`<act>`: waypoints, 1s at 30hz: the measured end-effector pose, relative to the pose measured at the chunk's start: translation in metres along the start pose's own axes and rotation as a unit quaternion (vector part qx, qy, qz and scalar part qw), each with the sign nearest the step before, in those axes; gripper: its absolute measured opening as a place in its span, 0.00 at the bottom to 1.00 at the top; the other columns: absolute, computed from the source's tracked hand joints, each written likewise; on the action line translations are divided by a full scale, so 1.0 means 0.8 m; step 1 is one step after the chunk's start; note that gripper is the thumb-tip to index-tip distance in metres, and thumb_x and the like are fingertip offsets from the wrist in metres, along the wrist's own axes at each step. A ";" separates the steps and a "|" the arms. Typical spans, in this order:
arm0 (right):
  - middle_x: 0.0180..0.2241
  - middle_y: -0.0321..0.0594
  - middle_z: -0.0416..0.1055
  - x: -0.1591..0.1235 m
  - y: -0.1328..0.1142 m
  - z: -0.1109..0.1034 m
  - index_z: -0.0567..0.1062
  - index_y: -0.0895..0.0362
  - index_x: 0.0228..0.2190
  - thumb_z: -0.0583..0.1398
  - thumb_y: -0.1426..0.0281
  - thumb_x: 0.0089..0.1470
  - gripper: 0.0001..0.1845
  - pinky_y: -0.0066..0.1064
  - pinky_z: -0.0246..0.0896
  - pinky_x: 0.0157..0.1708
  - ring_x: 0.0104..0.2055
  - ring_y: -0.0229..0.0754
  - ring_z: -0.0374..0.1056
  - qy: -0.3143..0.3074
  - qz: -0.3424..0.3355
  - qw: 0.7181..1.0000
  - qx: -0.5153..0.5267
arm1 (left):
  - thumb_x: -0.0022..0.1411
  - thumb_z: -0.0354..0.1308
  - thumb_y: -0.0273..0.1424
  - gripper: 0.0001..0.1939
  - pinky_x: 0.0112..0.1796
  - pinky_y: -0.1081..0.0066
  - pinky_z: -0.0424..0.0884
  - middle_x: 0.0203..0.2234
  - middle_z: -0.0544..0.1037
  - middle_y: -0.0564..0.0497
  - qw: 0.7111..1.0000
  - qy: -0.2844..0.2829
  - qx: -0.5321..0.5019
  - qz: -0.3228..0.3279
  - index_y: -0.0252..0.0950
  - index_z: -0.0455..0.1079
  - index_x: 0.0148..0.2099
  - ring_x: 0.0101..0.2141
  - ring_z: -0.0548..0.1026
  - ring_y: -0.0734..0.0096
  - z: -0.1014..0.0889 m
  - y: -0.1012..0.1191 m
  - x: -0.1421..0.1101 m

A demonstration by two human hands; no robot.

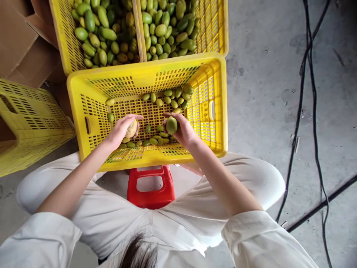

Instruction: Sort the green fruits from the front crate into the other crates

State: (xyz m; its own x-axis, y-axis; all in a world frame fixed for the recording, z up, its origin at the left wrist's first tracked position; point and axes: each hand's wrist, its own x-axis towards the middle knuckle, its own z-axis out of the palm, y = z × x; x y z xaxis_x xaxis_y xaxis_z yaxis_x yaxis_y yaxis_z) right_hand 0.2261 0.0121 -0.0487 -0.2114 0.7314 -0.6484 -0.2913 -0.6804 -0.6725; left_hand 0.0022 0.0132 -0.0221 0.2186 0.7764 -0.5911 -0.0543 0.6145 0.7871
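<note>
Over the near yellow crate (145, 162), my left hand (122, 130) is closed around a pale yellowish, blotchy fruit (131, 129). Its index finger points inward, to the right. My right hand (184, 130) grips a smooth green oval fruit (171, 125), larger than most of those in the crate. A gap separates the two hands. Below them, a row of small green fruits (153, 141) lies along the crate's near side. Another cluster of green fruits (178, 97) sits in the far right corner, and two small ones (111, 117) rest near the left wall.
Behind stands a divided yellow crate (225, 26) heaped with green fruits. Another yellow crate (33, 123) is at the left, near brown cardboard (19, 41). A red stool (150, 199) shows between my knees. Black cables (302, 82) run across the concrete floor at right.
</note>
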 end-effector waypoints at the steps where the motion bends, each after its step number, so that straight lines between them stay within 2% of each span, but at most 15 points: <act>1: 0.28 0.37 0.70 0.001 -0.001 -0.001 0.73 0.56 0.32 0.63 0.59 0.49 0.14 0.27 0.63 0.25 0.28 0.37 0.66 0.000 0.006 1.000 0.019 | 0.62 0.59 0.37 0.11 0.23 0.73 0.70 0.25 0.73 0.51 1.000 -0.013 -0.006 0.010 0.33 0.73 0.38 0.22 0.73 0.74 0.000 0.002 -0.001; 3: 0.29 0.37 0.70 0.002 0.000 -0.001 0.72 0.56 0.29 0.66 0.63 0.46 0.11 0.28 0.65 0.28 0.31 0.37 0.67 -0.002 -0.002 0.999 0.050 | 0.60 0.61 0.36 0.10 0.22 0.73 0.70 0.26 0.73 0.51 0.999 -0.038 -0.005 0.013 0.34 0.72 0.35 0.23 0.73 0.74 0.000 0.001 -0.003; 6: 0.27 0.35 0.69 0.000 0.004 0.005 0.71 0.55 0.27 0.67 0.64 0.45 0.11 0.28 0.62 0.25 0.27 0.36 0.65 -0.034 -0.033 0.998 0.048 | 0.60 0.62 0.41 0.14 0.16 0.76 0.63 0.24 0.71 0.52 0.999 -0.050 0.020 -0.005 0.35 0.70 0.33 0.18 0.69 0.77 0.003 -0.008 -0.004; 9: 0.24 0.34 0.68 -0.002 0.011 0.012 0.72 0.55 0.26 0.67 0.64 0.46 0.11 0.27 0.55 0.20 0.23 0.35 0.61 -0.058 -0.036 0.997 0.036 | 0.60 0.61 0.46 0.19 0.13 0.76 0.58 0.19 0.67 0.54 0.998 -0.025 0.043 -0.027 0.35 0.68 0.29 0.15 0.66 0.78 0.006 -0.017 -0.004; 11: 0.22 0.34 0.67 -0.003 0.015 0.015 0.73 0.56 0.25 0.67 0.64 0.46 0.10 0.26 0.52 0.18 0.22 0.35 0.61 -0.062 -0.031 0.997 0.026 | 0.61 0.60 0.47 0.21 0.13 0.76 0.58 0.18 0.67 0.54 0.998 -0.009 0.045 -0.032 0.34 0.68 0.28 0.14 0.66 0.78 0.007 -0.021 -0.002; 14: 0.20 0.34 0.66 -0.004 0.017 0.017 0.74 0.57 0.26 0.67 0.62 0.46 0.11 0.27 0.51 0.18 0.21 0.34 0.60 -0.062 -0.024 0.998 0.006 | 0.61 0.61 0.44 0.16 0.18 0.75 0.66 0.24 0.72 0.52 0.999 -0.002 0.020 -0.046 0.34 0.71 0.34 0.19 0.71 0.76 0.006 -0.023 0.001; 17: 0.22 0.33 0.67 -0.003 0.015 0.013 0.76 0.56 0.33 0.67 0.59 0.48 0.14 0.27 0.52 0.18 0.20 0.33 0.59 -0.038 -0.028 0.999 -0.004 | 0.59 0.64 0.34 0.12 0.29 0.72 0.75 0.32 0.77 0.49 0.997 0.004 -0.039 -0.071 0.34 0.72 0.43 0.28 0.77 0.72 0.004 -0.019 0.004; 20: 0.25 0.32 0.69 0.002 0.009 0.005 0.75 0.53 0.41 0.66 0.59 0.50 0.18 0.27 0.58 0.21 0.23 0.34 0.63 0.013 -0.009 1.000 0.013 | 0.53 0.66 0.27 0.11 0.34 0.71 0.75 0.31 0.78 0.49 0.993 0.022 -0.098 -0.054 0.33 0.71 0.40 0.31 0.77 0.72 0.003 -0.012 0.005; 22: 0.28 0.34 0.71 0.006 0.006 0.000 0.75 0.54 0.38 0.65 0.62 0.51 0.13 0.27 0.64 0.26 0.27 0.35 0.67 0.017 0.013 0.999 0.044 | 0.50 0.67 0.26 0.11 0.29 0.74 0.72 0.27 0.76 0.52 0.991 0.026 -0.126 -0.035 0.34 0.69 0.34 0.27 0.75 0.75 0.003 -0.008 0.004; 25: 0.30 0.36 0.72 0.008 0.005 -0.002 0.74 0.56 0.29 0.65 0.67 0.50 0.06 0.29 0.69 0.33 0.30 0.36 0.68 -0.008 0.013 0.996 0.088 | 0.49 0.68 0.28 0.13 0.20 0.78 0.62 0.19 0.69 0.58 0.986 0.011 -0.162 -0.034 0.36 0.64 0.29 0.18 0.67 0.80 0.001 -0.003 0.003; 27: 0.28 0.35 0.71 0.006 0.007 0.001 0.72 0.56 0.29 0.65 0.67 0.49 0.07 0.30 0.68 0.31 0.28 0.35 0.68 -0.023 0.018 0.995 0.099 | 0.51 0.66 0.30 0.12 0.18 0.78 0.58 0.17 0.66 0.59 0.983 0.001 -0.175 -0.056 0.36 0.63 0.29 0.16 0.64 0.81 0.000 -0.003 0.002; 30: 0.23 0.34 0.68 0.002 0.012 0.007 0.74 0.58 0.29 0.66 0.66 0.48 0.09 0.27 0.60 0.22 0.22 0.34 0.63 -0.029 0.030 0.995 0.090 | 0.55 0.61 0.32 0.10 0.17 0.78 0.57 0.15 0.64 0.58 0.979 0.001 -0.181 -0.093 0.35 0.64 0.28 0.14 0.62 0.81 0.001 -0.004 0.002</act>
State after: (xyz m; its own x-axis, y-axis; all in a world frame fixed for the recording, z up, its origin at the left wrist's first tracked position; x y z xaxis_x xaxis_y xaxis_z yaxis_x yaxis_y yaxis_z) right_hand 0.2174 0.0068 -0.0539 -0.2866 0.6941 -0.6604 -0.4381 -0.7079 -0.5540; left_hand 0.0035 0.0125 -0.0253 0.2549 0.6464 -0.7192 -0.3548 0.7544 0.5523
